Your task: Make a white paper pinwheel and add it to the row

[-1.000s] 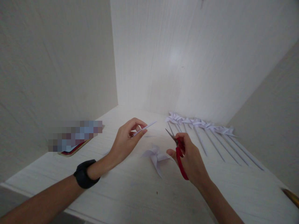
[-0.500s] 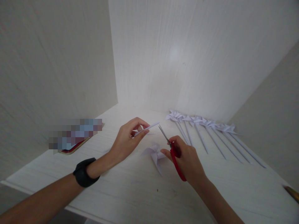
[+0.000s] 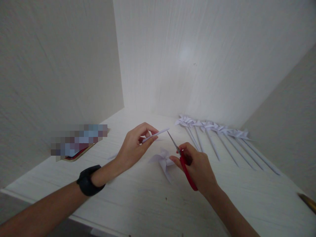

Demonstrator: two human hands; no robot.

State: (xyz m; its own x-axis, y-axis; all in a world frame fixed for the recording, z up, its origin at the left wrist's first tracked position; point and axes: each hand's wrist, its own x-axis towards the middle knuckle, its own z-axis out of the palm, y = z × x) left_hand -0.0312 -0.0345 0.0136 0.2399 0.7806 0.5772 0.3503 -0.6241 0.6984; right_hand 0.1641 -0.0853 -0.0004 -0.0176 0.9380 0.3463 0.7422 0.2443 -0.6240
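My left hand [image 3: 137, 141] pinches a thin rolled white paper stick [image 3: 161, 132] between thumb and fingers, its free end pointing right and slightly up. Red-handled scissors [image 3: 185, 168] are gripped in my right hand [image 3: 198, 166], their blades pointing up and left. The blade tips are at the stick's free end; whether they touch it I cannot tell. Below, between both hands, a white paper pinwheel [image 3: 164, 161] lies on the white surface [image 3: 138, 204], partly covered by my right thumb.
Several finished paper pinwheels on sticks [image 3: 209, 126] lie in a row at the back right. A partly blurred, phone-like flat object [image 3: 81, 151] rests at the left wall. A brownish pointed object [image 3: 306, 200] shows at the right edge. Walls enclose the back and sides.
The scissor blades have drawn together, and their tips are now closer to the end of the stick. Both hands have otherwise stayed almost in place.
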